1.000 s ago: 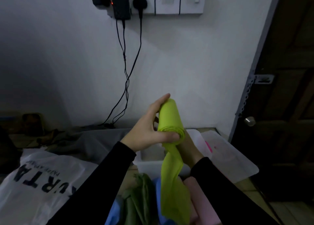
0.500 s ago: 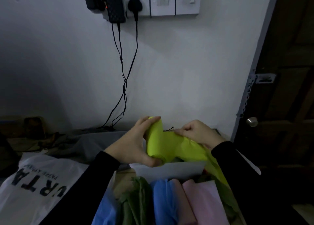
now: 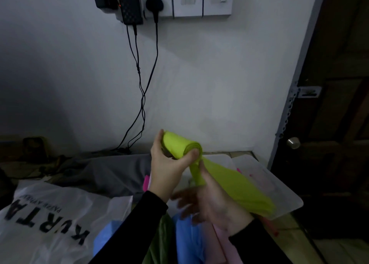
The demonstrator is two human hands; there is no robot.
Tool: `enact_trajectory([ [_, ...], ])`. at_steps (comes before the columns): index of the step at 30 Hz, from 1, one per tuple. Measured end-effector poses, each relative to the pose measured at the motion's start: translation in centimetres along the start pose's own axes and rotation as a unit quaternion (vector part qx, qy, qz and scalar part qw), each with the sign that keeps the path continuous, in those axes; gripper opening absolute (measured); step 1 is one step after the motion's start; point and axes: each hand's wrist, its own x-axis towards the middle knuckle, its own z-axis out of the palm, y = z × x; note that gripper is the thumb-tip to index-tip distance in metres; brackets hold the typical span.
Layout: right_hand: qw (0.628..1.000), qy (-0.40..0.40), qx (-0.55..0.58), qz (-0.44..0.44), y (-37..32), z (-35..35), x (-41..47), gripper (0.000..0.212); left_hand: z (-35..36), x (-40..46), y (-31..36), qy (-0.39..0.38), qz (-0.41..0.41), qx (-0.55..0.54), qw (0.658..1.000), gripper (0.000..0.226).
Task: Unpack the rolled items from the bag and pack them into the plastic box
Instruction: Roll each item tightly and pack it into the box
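Note:
My left hand grips the rolled end of a lime-green cloth, held up over the clear plastic box. The cloth's loose tail trails down to the right across my right hand, which is blurred with motion and has its fingers spread under the tail. Below my arms lie other rolled cloths: a blue one, a dark green one and a pink one. The white plastic bag with black lettering lies at the lower left.
The box's clear lid lies to the right, partly under the green tail. A grey cloth is spread behind the bag. Black cables hang from wall sockets. A dark door with a round knob stands at right.
The roll has been turned and lifted in my left hand, with more of it wound up. My right hand has dropped from pinching the cloth's top to below the tail.

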Motion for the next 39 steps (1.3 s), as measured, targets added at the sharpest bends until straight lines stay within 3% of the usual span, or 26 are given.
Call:
enact_trajectory([
  [2, 0.984, -0.033, 0.167, -0.052, 0.2, 1.4, 0.8, 0.073, 0.8, -0.6, 0.2, 0.013, -0.019, -0.074, 0.997, 0.124],
  [5, 0.927, 0.005, 0.346, -0.144, -0.8, 1.7, 1.5, 0.057, 1.4, -1.6, 0.6, 0.003, -0.032, -0.116, 0.993, 0.121],
  [8, 0.901, 0.045, 0.391, -0.183, -3.0, 0.2, 1.5, 0.046, 0.5, -1.9, 0.1, -0.022, -0.046, -0.109, 0.993, 0.122],
  [11, 0.885, 0.094, 0.396, -0.224, -4.3, -2.1, 1.8, 0.047, -0.9, -2.3, -0.8, -0.040, -0.009, 0.001, 0.999, 0.120],
  [15, 0.903, 0.081, 0.325, -0.270, -5.0, -2.7, 1.2, 0.065, -1.2, -3.2, -1.3, -0.062, 0.083, 0.215, 0.971, 0.117],
  [18, 0.935, 0.110, 0.186, -0.281, -4.0, -1.7, 1.2, 0.045, -0.8, -3.2, -0.5, -0.101, 0.092, 0.292, 0.947, 0.114],
  [21, 0.945, 0.174, 0.006, -0.275, -2.2, -1.1, 1.8, 0.036, -0.8, -2.3, 1.0, -0.192, 0.064, 0.376, 0.904, 0.093],
  [24, 0.953, 0.184, -0.024, -0.240, -0.8, -0.5, 1.5, 0.039, -0.8, -1.1, 2.4, -0.277, 0.040, 0.456, 0.845, 0.062],
  [26, 0.950, 0.175, -0.028, -0.257, -0.5, -0.4, 1.1, 0.025, -0.7, -0.5, 2.9, -0.302, 0.048, 0.469, 0.828, 0.058],
  [28, 0.949, 0.159, 0.002, -0.274, -0.7, -0.4, 0.5, 0.017, -0.8, -0.6, 2.9, -0.296, 0.034, 0.442, 0.846, 0.086],
  [30, 0.950, 0.137, 0.074, -0.272, -1.0, -1.0, 0.3, 0.022, -1.0, -1.5, 2.5, -0.254, 0.021, 0.369, 0.894, 0.124],
  [31, 0.949, 0.122, 0.115, -0.267, -1.2, -1.4, 0.2, 0.023, -1.0, -2.0, 2.3, -0.238, 0.038, 0.330, 0.913, 0.130],
  [35, 0.942, 0.057, 0.232, -0.235, -1.4, -1.9, -0.5, 0.023, -0.6, -3.9, 1.5, -0.173, 0.098, 0.229, 0.953, 0.119],
  [39, 0.949, 0.060, 0.235, -0.203, -2.0, -2.4, -0.7, 0.026, -0.4, -3.7, 0.8, -0.165, 0.124, 0.251, 0.946, 0.124],
])
